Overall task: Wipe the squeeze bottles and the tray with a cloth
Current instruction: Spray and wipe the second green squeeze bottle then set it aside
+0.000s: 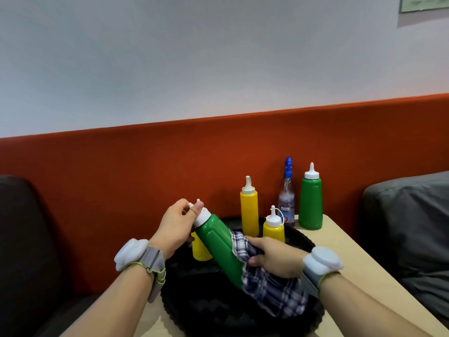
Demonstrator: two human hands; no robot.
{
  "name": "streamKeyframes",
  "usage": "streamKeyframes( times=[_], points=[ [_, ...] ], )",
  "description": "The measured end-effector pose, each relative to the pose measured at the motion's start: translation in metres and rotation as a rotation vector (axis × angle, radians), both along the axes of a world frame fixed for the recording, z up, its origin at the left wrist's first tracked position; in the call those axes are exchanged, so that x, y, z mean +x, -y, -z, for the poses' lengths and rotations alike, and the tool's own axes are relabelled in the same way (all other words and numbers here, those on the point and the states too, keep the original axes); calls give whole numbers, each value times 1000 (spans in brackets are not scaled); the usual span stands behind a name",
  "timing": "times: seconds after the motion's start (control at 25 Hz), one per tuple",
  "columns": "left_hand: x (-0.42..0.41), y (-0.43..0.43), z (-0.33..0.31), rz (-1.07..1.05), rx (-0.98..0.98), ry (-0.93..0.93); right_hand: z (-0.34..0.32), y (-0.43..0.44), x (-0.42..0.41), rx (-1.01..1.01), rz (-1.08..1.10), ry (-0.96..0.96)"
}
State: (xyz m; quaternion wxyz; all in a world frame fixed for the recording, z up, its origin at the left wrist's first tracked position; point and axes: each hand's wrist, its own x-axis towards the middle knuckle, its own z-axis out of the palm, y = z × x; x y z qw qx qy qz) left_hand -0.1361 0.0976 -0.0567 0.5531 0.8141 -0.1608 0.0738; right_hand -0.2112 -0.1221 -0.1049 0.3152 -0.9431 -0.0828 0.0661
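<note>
Beige table (352, 251) bears tray (218, 312) (orange backrest (218, 154), perhaps).

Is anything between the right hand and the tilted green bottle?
Only the checked cloth, wrapped round the tilted green bottle's lower part under the right hand; the left hand holds its cap end directly.
</note>
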Motion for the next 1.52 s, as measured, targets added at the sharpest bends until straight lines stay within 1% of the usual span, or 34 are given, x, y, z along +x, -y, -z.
streamKeyframes(
  times=[0.04,0.08,0.12,0.2,0.24,0.32,0.48,0.56,0.64,0.72,0.8,0.84,0.92,1.0,1.08,1.16,1.2,1.28,1.36,1.44,1.52],
  points=[
    [0,1,0,-7,-1,4,-4,6,-2,-33,33,36],
    [-1,4,-2,-10,-7,7,-13,8,-4,-24,67,85],
    [-2,6,-3,-9,-13,11,-21,6,-3,46,83,134],
    [-3,10,-4,4,-24,23,-35,-10,6,247,47,201],
    [-3,12,-5,18,-16,20,-37,-20,10,288,29,219],
    [-3,13,-6,31,18,3,-19,-32,29,273,39,240],
    [-4,12,-5,154,-46,-61,19,-6,44,178,60,125],
    [-2,12,-4,196,-20,-76,24,5,32,130,65,59],
    [0,9,-3,160,16,-56,23,12,23,100,71,34],
    [3,10,-3,120,10,-26,14,24,13,44,67,21],
    [4,15,-5,126,-2,-4,-12,29,2,11,79,77],
    [3,19,-6,134,-1,8,-26,27,0,51,72,111],
    [3,26,-8,144,7,21,-47,14,3,207,9,166],
    [4,30,-7,132,13,33,-54,-10,14,259,-18,215],
    [7,28,-6,104,24,53,-39,-28,23,329,-1,237],
    [9,21,-5,78,15,48,-15,-31,28,435,31,167],
    [9,18,-4,71,-6,39,-6,-28,26,436,24,125],
    [8,16,-2,75,-56,16,1,-17,14,316,12,73],
    [7,17,-2,93,-102,-3,-1,-3,6,258,5,99],
    [5,23,-3,117,-122,-25,-13,6,4,267,30,164],
    [2,30,-3,131,-115,-35,-22,2,7,365,24,213]
  ],
)
